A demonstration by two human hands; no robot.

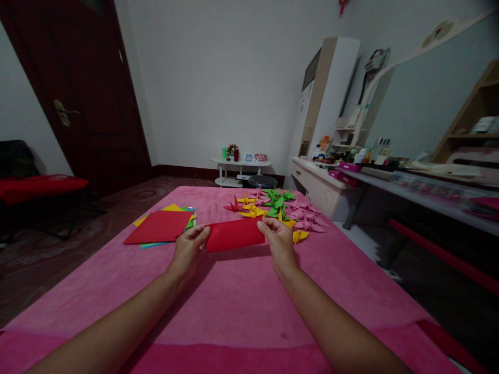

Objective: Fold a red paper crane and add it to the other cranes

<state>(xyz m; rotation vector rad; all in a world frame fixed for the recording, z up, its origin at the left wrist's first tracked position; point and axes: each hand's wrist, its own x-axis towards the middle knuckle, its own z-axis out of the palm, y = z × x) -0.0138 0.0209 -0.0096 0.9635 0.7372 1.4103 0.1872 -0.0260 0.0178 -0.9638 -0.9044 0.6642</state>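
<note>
A red sheet of paper, shaped like a rectangle, is stretched between my two hands above the pink tablecloth. My left hand pinches its left edge between thumb and fingers. At the upper right corner my right hand grips it the same way. Left of my left hand lies a loose stack of square coloured paper, red on top, with yellow, green and blue edges showing. Beyond and beside my right hand sit several folded paper cranes in green, pink, yellow and red.
A dressing table crowded with bottles and boxes stands at the right, under a large mirror. Behind the table are a small white stand and a dark round stool. A red folding chair is at the left.
</note>
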